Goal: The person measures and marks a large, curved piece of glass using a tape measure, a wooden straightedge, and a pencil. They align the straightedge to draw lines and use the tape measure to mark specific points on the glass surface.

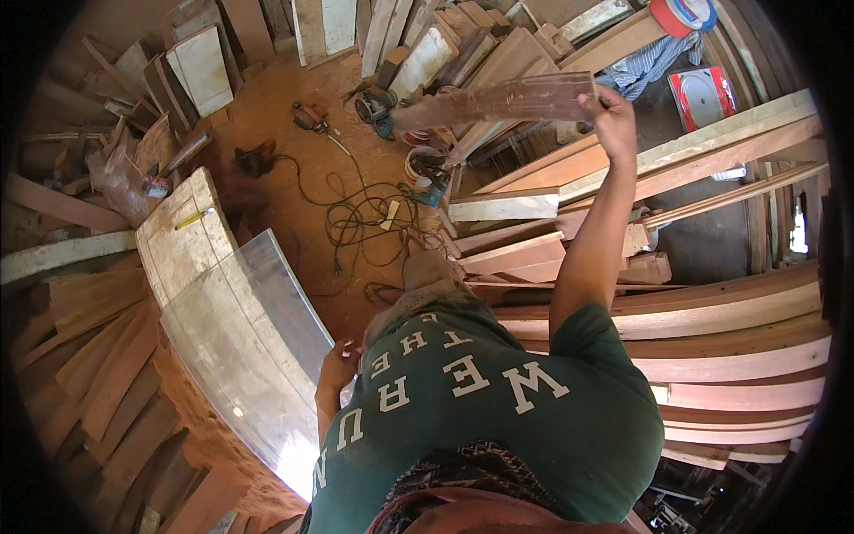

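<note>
My right hand [610,117], on an arm stretched out ahead and to the right, is closed round the right end of a brown wooden board [507,100]. The board is held up crosswise above the stacked lumber, its far left end slightly blurred. My left hand [338,367] hangs low beside my shirt, fingers loosely bent and apart, with nothing seen in them. Nearest to it is the edge of a clear plastic-like sheet [258,311]. That sheet lies over a pale, worn workbench top [182,236], where a yellow pencil-like stick [192,218] rests.
Tangled cords [356,218] lie on the dusty floor [267,107]. Power tools, among them a red-and-black one [309,117], sit ahead near a bucket [422,169]. Long planks [712,320] are stacked to my right; cut timber [116,329] is piled left of the bench.
</note>
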`<control>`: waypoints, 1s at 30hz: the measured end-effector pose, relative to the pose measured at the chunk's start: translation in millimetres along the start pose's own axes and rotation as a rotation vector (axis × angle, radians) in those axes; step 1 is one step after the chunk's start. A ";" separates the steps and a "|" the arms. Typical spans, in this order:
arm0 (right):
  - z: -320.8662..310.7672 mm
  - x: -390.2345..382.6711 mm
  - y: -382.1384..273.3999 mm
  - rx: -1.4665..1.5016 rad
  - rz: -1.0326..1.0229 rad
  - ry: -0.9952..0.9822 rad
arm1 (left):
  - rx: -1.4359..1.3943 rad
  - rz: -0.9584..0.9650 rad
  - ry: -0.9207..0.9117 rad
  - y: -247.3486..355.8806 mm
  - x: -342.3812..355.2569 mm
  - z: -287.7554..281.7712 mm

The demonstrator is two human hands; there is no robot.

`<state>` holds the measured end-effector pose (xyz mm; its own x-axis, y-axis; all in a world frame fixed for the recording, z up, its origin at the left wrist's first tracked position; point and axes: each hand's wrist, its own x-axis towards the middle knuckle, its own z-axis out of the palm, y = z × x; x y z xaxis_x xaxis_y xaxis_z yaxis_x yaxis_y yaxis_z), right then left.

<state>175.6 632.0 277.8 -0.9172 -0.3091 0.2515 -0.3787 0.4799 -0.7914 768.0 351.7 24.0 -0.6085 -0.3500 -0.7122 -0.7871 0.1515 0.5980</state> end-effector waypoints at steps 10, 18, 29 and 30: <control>30.2 17.9 165.8 -0.666 0.239 0.028 | 0.063 -0.069 0.040 17.3 26.0 23.3; 42.0 49.2 304.5 -0.626 0.528 0.025 | 0.203 -0.151 0.060 45.4 65.8 49.5; 51.2 136.2 429.9 -0.646 0.272 0.479 | 0.213 -0.192 0.108 151.0 113.3 43.0; 59.2 134.5 428.9 -0.569 0.336 0.420 | 0.207 -0.181 0.129 159.1 115.5 43.5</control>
<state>-102.9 747.6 -60.8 -0.9211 0.2088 0.3287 0.0259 0.8751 -0.4832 568.1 375.6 20.9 -0.4492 -0.5010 -0.7397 -0.8934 0.2565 0.3689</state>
